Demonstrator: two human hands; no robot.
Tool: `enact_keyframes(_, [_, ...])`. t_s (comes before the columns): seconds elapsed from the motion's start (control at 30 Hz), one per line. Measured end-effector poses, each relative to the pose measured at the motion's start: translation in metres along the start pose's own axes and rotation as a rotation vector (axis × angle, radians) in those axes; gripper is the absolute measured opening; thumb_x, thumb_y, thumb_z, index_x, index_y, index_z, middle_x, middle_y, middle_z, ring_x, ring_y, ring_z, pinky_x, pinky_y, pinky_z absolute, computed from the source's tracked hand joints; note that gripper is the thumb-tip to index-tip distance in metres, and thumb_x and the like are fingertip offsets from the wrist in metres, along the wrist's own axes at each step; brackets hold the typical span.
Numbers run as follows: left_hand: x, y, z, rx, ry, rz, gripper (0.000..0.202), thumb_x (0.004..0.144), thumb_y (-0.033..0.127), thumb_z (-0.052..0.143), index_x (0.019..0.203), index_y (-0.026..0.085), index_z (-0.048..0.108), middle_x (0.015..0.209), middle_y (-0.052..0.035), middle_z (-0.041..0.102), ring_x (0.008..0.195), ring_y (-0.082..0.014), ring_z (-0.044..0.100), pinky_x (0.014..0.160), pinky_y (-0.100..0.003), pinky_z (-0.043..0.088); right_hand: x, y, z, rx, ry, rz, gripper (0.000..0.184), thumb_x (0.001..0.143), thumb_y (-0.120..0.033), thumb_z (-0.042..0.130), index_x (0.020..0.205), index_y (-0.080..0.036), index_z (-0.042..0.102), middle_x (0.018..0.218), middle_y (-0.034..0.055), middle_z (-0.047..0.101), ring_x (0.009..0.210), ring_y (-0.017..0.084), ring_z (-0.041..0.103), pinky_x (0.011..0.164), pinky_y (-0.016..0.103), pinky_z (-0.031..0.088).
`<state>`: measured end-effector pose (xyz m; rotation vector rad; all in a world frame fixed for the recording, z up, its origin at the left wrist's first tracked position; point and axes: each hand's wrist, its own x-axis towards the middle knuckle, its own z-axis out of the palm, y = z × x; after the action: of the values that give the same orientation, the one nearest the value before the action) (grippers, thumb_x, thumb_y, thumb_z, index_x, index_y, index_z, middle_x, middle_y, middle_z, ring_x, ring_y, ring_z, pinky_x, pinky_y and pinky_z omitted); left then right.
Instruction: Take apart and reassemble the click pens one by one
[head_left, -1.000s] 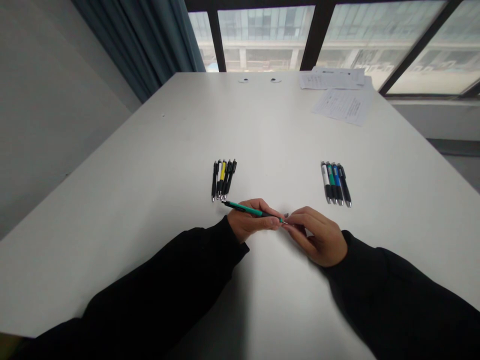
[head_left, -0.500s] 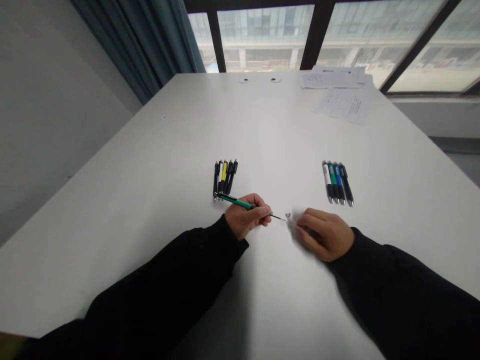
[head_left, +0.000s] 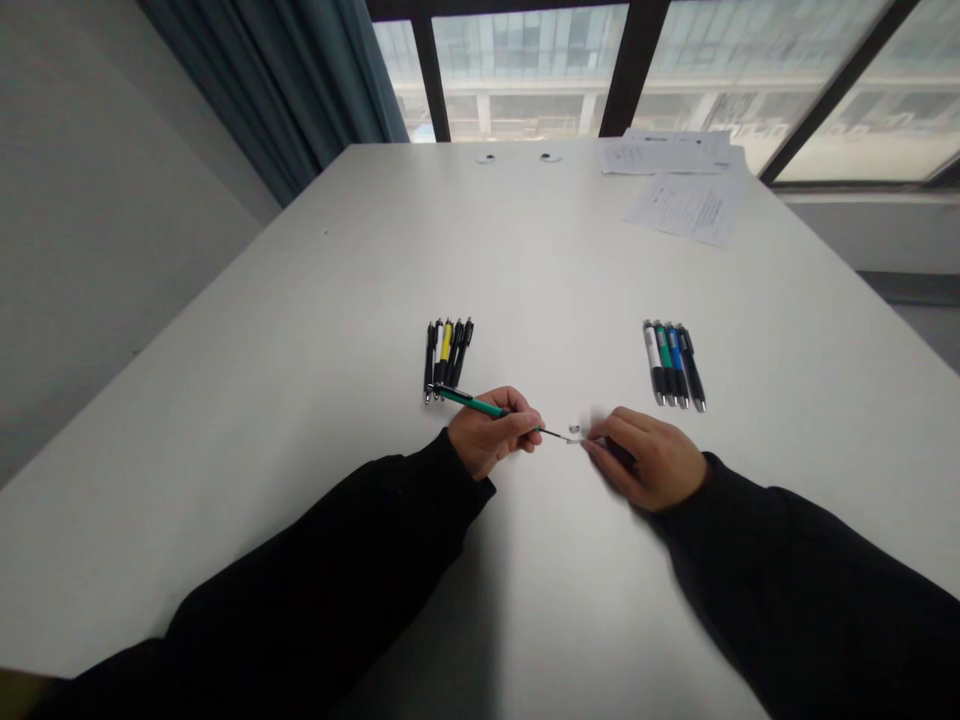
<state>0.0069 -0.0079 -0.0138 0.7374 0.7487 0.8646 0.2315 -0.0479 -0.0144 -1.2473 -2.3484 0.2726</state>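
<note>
We see both forearms, in black sleeves (head_left: 337, 560), reach in from the lower corners and angle toward each other over the middle of the near part of the surface (head_left: 300, 330). The left hand (head_left: 493, 434) is curled around a green retractable pen (head_left: 472, 402), gripping it between thumb and fingers; the pen slants down to the right, its clip end overlapping, in our view, the near ends of the left pen group (head_left: 446, 345). From its front sticks a thin refill (head_left: 553, 433), pointing at the right hand (head_left: 651, 462). That hand lies palm down, fingers bent, fingertips drawn together beside the refill's tip; they are blurred, so we cannot tell whether they pinch something. A small metallic piece (head_left: 574, 428) lies just beyond the tip.

The surface is white and broad. To the right we find four pens (head_left: 665, 350) side by side: white, green, blue and black. Printed papers (head_left: 682, 208) lie at the far right, below dark-framed windows (head_left: 525, 70); a blue-grey curtain (head_left: 285, 90) hangs at the far left beside a grey wall (head_left: 112, 180).
</note>
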Motion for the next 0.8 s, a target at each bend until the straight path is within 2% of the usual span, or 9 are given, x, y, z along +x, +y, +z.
enact_keyframes(0.8, [-0.0011, 0.0009, -0.0004, 0.017, 0.002, -0.008, 0.030, 0.062, 0.023, 0.080, 0.068, 0.013, 0.052, 0.064, -0.0033, 0.065, 0.054, -0.0100, 0.059, 0.049, -0.020, 0.042, 0.0007, 0.0013, 0.0029, 0.000, 0.012, 0.027, 0.015, 0.091, -0.027, 0.053, 0.088, -0.016, 0.064, 0.075, 0.0044, 0.062, 0.064, 0.015, 0.057, 0.061, 0.026, 0.044])
